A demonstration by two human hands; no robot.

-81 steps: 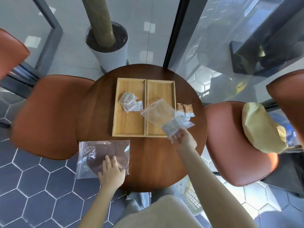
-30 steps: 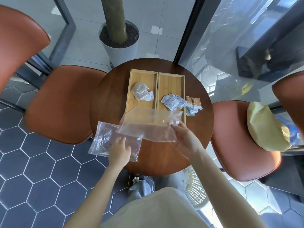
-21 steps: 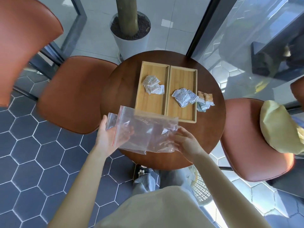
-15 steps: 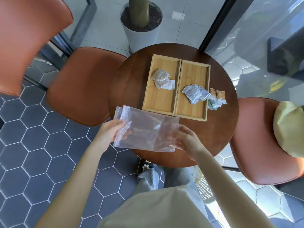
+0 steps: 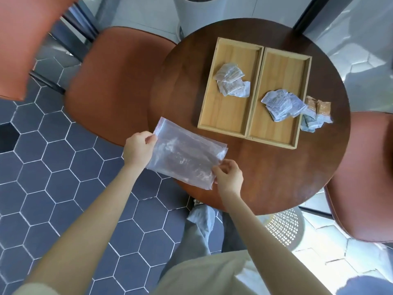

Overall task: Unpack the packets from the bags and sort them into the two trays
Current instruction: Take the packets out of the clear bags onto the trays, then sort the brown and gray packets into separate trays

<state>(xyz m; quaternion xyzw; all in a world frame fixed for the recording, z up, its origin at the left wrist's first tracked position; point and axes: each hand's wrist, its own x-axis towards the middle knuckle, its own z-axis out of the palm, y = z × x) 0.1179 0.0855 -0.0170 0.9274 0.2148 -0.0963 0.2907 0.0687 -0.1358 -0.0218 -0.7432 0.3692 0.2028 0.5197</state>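
Holding a stack of clear plastic bags [image 5: 185, 156] between them, two bare hands work at the near left edge of a round dark wooden table [image 5: 265, 167]. The left hand [image 5: 138, 149] pinches the bags' left end, thumb on top and fingers curled beneath. The right hand [image 5: 228, 176] pinches the corner nearest the person, at about five o'clock on the stack, fingers curled. The bags look flat and empty, and they hang partly past the table's rim, over the floor.

At about one o'clock from the bags, two shallow wooden trays sit side by side, long edges touching. The left tray [image 5: 214, 116] holds a small heap of white packets [image 5: 231, 81] in its far half. The right tray [image 5: 276, 133] holds a heap of pale blue-white packets [image 5: 280, 104] near its right wall, and some of them spill over that wall. Just beside that tray, at three o'clock from it, more packets lie on the bare table, a couple of brown ones [image 5: 319, 106] among them.

Rust-orange chairs stand around the table: one [image 5: 106, 81] at nine o'clock, another [image 5: 365, 177] at three o'clock. Blue hexagon floor tiles [image 5: 53, 167] show below, and a white woven basket [image 5: 282, 228] sits under the table's near edge.
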